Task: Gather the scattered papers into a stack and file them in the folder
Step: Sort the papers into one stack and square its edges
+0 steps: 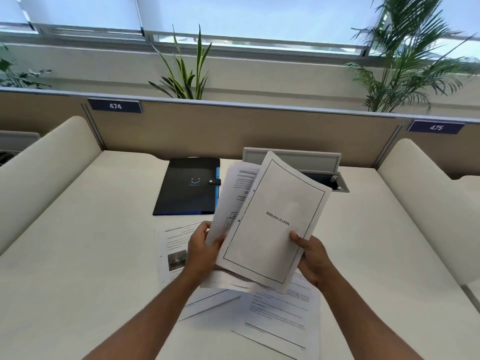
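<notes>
Above the white desk (pixel 91 242), my right hand (pixel 313 258) grips a bordered sheet titled BIBLIOGRAPHY (pixel 272 219) by its lower right edge. My left hand (pixel 202 250) holds a second printed sheet (pixel 233 193) that sits partly behind the first. Loose papers lie on the desk below: one with a photo (pixel 172 249) at the left, one angled sheet (pixel 207 301) under my left forearm, and a text page (pixel 283 315) at the lower right. A black folder (pixel 189 185) with a blue edge and a snap strap lies shut behind them.
A grey cable box (pixel 322 167) with its lid raised sits at the back of the desk, right of the folder. Cream side dividers (pixel 46 165) flank the desk, and a beige partition (pixel 233 126) labelled 474 and 475 closes the back. Plants stand behind it.
</notes>
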Demonstrator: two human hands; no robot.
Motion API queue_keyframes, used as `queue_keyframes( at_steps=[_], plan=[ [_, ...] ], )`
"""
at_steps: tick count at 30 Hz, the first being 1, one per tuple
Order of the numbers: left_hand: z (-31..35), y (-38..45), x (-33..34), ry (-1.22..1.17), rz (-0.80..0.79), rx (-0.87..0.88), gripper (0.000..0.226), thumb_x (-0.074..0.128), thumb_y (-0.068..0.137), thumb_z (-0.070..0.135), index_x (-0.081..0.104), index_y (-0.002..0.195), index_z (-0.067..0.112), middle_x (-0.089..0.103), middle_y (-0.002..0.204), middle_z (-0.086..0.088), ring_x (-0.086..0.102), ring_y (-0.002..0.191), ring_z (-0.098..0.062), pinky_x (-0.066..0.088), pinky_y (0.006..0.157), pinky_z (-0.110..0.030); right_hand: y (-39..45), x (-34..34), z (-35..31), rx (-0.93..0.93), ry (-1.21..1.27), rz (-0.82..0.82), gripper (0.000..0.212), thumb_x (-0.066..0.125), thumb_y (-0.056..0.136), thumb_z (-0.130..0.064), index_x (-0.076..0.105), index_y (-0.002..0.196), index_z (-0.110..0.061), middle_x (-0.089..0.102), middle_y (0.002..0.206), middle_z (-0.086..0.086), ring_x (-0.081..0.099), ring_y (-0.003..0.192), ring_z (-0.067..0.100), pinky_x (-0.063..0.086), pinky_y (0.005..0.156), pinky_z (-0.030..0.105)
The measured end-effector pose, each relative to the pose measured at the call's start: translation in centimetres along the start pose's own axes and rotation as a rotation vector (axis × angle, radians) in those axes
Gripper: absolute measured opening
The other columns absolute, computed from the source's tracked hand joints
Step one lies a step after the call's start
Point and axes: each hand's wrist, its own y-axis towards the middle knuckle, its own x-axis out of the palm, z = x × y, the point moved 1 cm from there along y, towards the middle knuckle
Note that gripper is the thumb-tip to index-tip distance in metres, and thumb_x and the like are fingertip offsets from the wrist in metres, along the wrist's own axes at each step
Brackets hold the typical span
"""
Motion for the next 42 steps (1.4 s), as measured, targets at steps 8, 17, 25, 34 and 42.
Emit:
queue_keyframes(
  at_steps=[8, 17, 25, 34, 42],
  plan=[
    [2.5, 0.0, 0.3, -0.029, -0.084, 0.118, 0.040, 0.048, 0.087, 0.061, 0.046, 0.120, 0.037, 0.057, 0.107, 0.030, 0.061, 0.098, 0.000, 0.052, 0.066, -0.006, -1.5, 1.4, -0.7, -0.265, -0.074, 0.067, 0.054, 0.076, 0.085, -0.006, 0.058, 0.136, -0.010, 0.074, 0.124, 0.010, 0.071, 0.113, 0.032, 0.063, 0.086, 0.039],
    [6.3, 0.7, -0.3, -0.263, -0.160, 0.175, 0.051, 0.080, 0.065, 0.054, 0.058, 0.108, 0.038, 0.072, 0.099, 0.016, 0.069, 0.096, -0.007, 0.056, 0.066, -0.018, -4.0, 4.8, -2.4, -0.444, -0.053, -0.006, 0.038, 0.085, 0.076, -0.009, 0.073, 0.112, -0.016, 0.077, 0.113, 0.013, 0.075, 0.099, 0.030, 0.063, 0.082, 0.039],
    [3.9, 0.0, -1.2, -0.208, -0.115, 0.135, 0.053, 0.083, 0.056, 0.056, 0.058, 0.102, 0.050, 0.067, 0.099, 0.013, 0.065, 0.093, -0.013, 0.055, 0.059, -0.015, -5.5, 5.3, 0.3, -0.435, -0.363, -0.046, 0.036, 0.086, 0.074, -0.026, 0.074, 0.109, -0.025, 0.077, 0.103, 0.006, 0.072, 0.094, 0.022, 0.060, 0.071, 0.029],
    [3.5, -0.3, -1.2, -0.274, -0.022, 0.148, 0.043, 0.082, 0.063, 0.052, 0.061, 0.099, 0.062, 0.072, 0.095, 0.019, 0.070, 0.092, -0.006, 0.060, 0.063, -0.024, -4.8, 6.3, -0.1, -0.517, -0.383, 0.035, 0.040, 0.087, 0.079, -0.017, 0.070, 0.115, -0.023, 0.077, 0.101, -0.008, 0.073, 0.094, 0.015, 0.062, 0.066, 0.026],
    [1.1, -1.4, 0.0, -0.254, -0.019, 0.054, 0.050, 0.084, 0.054, 0.055, 0.062, 0.099, 0.051, 0.071, 0.090, 0.016, 0.070, 0.086, -0.013, 0.055, 0.056, -0.016, -4.3, 5.6, 2.1, -0.401, -0.453, 0.011, 0.035, 0.091, 0.075, -0.016, 0.078, 0.096, -0.041, 0.079, 0.097, -0.004, 0.076, 0.092, 0.021, 0.064, 0.070, 0.032]
  ],
)
